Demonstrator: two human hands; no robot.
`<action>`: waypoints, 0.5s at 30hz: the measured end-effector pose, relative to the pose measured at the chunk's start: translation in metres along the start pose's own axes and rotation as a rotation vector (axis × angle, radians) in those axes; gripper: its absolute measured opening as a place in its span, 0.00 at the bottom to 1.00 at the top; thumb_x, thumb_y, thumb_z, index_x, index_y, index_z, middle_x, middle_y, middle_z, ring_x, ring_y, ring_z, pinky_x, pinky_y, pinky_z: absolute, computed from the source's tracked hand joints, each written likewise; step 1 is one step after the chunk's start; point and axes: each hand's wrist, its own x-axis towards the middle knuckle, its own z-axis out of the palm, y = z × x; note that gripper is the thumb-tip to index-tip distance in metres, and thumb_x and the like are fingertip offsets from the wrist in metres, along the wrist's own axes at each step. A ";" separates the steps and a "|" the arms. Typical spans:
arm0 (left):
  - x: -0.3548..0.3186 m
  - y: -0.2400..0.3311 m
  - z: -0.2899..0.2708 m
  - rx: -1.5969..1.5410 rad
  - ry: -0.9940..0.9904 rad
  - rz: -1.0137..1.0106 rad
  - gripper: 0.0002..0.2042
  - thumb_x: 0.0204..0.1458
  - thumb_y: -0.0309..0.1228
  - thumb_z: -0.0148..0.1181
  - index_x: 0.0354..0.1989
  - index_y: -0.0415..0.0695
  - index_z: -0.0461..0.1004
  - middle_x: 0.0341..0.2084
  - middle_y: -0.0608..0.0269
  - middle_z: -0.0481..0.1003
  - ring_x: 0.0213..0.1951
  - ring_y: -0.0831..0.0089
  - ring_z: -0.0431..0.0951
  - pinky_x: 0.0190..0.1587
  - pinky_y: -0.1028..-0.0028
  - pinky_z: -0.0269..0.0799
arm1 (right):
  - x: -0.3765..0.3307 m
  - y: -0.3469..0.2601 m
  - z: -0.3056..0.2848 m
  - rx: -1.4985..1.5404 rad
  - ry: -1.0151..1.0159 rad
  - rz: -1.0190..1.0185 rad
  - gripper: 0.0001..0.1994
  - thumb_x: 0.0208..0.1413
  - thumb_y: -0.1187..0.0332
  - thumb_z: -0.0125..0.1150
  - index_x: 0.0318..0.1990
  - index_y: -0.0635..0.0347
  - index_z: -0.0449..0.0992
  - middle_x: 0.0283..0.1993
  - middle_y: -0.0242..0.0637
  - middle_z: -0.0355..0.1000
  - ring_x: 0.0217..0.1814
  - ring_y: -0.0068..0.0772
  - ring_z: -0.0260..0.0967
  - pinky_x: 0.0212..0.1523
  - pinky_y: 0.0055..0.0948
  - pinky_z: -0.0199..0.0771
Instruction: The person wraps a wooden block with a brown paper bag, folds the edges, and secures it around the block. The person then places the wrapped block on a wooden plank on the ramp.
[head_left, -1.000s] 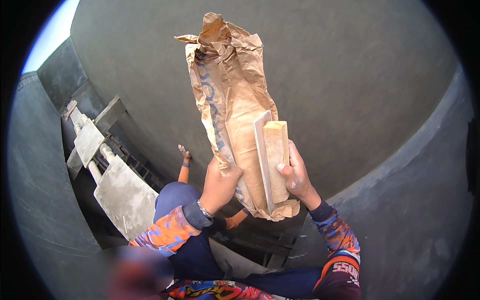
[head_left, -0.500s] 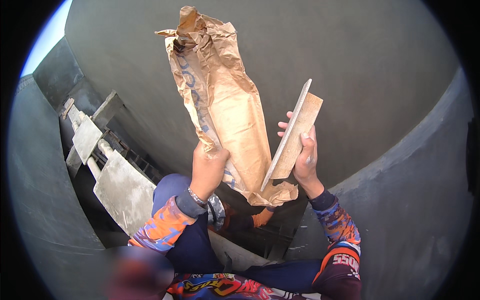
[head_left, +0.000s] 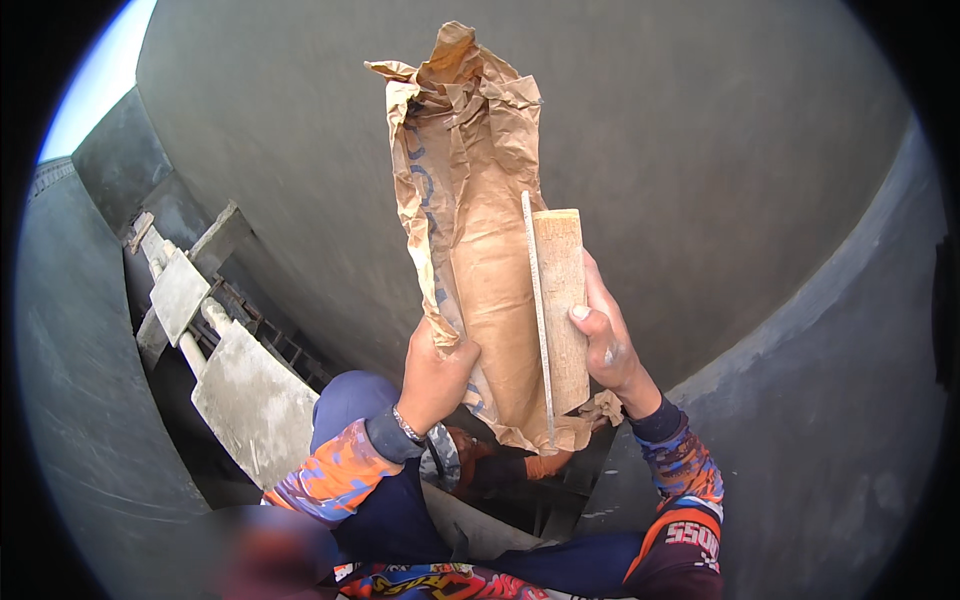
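My left hand [head_left: 438,372] grips the left edge of a crumpled brown paper bag [head_left: 490,270], closed round it near its lower end. The bag stands tall before me, with its upper end ragged and folded. In my right hand [head_left: 612,345] is a hand float [head_left: 562,300], a thin grey plate seen edge-on with a wooden block on it. The thumb lies on the block; the other fingers are mostly hidden behind it. The plate's edge overlaps the bag's right side, and they appear to touch.
A smooth grey curved wall [head_left: 700,150] rises ahead. Another grey surface [head_left: 760,430] slopes at right. Cement-smeared boards [head_left: 255,390] and poles run along the left. Below the bag, another person's orange sleeve [head_left: 547,466] shows beside a dark gap.
The bag has shifted right and slightly down with my left hand. My right hand has brought the float left and turned it more upright, against the bag.
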 end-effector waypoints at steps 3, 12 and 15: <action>-0.004 0.006 -0.002 0.030 -0.052 -0.011 0.23 0.48 0.20 0.57 0.57 0.32 0.68 0.43 0.53 0.79 0.45 0.66 0.79 0.51 0.68 0.73 | 0.008 0.001 0.005 -0.036 0.029 -0.006 0.34 0.62 0.58 0.43 0.67 0.82 0.53 0.79 0.63 0.31 0.83 0.54 0.27 0.78 0.44 0.30; -0.002 0.010 0.000 0.082 -0.062 0.048 0.23 0.49 0.20 0.58 0.57 0.33 0.68 0.44 0.51 0.80 0.47 0.64 0.81 0.52 0.67 0.73 | 0.017 0.000 0.009 -0.132 0.117 -0.087 0.40 0.59 0.53 0.47 0.69 0.79 0.51 0.78 0.62 0.39 0.82 0.49 0.37 0.76 0.43 0.40; -0.001 0.004 0.001 0.005 -0.058 0.033 0.23 0.49 0.21 0.58 0.57 0.34 0.68 0.46 0.52 0.80 0.47 0.66 0.80 0.52 0.68 0.73 | 0.013 -0.004 0.008 0.119 0.090 -0.010 0.42 0.57 0.52 0.49 0.72 0.77 0.47 0.75 0.57 0.47 0.79 0.44 0.44 0.75 0.39 0.44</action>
